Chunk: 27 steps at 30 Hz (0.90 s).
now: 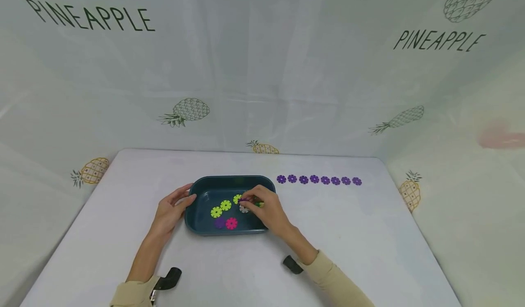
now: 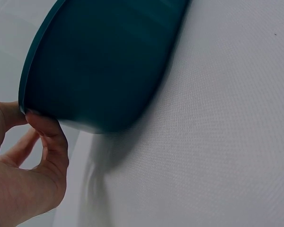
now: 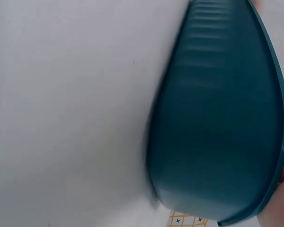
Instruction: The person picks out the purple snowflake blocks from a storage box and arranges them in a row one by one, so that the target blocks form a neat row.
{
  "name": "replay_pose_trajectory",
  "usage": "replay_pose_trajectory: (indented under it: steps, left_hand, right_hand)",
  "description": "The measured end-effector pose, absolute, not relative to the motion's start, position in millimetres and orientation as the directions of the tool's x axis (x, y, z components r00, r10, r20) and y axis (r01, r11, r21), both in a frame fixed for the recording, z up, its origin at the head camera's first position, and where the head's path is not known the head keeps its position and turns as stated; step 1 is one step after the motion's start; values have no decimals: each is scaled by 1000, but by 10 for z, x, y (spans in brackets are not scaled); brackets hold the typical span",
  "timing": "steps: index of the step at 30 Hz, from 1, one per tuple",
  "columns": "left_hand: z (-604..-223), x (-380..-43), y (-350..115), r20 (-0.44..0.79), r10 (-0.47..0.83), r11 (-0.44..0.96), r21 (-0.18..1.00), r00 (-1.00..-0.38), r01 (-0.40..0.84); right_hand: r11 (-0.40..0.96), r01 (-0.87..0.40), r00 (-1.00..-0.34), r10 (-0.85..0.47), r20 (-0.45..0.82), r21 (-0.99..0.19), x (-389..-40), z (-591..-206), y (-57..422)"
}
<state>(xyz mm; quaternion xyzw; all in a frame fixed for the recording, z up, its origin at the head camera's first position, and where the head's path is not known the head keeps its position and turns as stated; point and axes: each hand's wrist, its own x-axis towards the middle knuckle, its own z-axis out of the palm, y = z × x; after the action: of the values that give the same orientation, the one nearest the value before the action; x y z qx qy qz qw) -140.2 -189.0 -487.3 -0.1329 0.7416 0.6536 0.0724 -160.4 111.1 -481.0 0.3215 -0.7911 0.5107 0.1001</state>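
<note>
A dark teal tray sits on the table, holding several flower-shaped plastic discs. At its left end, my left hand grips the rim; in the left wrist view, the thumb and a finger pinch the tray's corner. My right hand reaches over the tray's right side and pinches a purple disc. Beneath and beside those fingers lie a white disc, a green disc partly hidden, and a yellow disc. The right wrist view shows mostly the tray's outer wall.
Several purple discs form a row on the white table, right of the tray. Inside the tray are more yellow discs, a pink disc and a purple disc. A pineapple-printed cloth hangs behind the table.
</note>
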Motion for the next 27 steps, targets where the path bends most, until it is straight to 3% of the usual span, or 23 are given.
replay_pose_trajectory:
  steps: [7, 21, 27]
  left_hand:
    - [-4887, -1414, -1899, -286, -102, 97, 950, -953, -295]
    - [-4887, -1402, -1895, -266, -97, 96, 957, -959, -275]
    - [-4878, -1395, -1895, -264, -98, 114, 955, -960, -274]
  right_hand:
    - [250, -610, -785, -319, 531, -752, -1670, -4795, 1238]
    - [299, -422, -907, -140, 398, -856, -1776, -4734, 1638]
    - [310, -380, -923, -58, 381, -872, -1793, -4625, 1834]
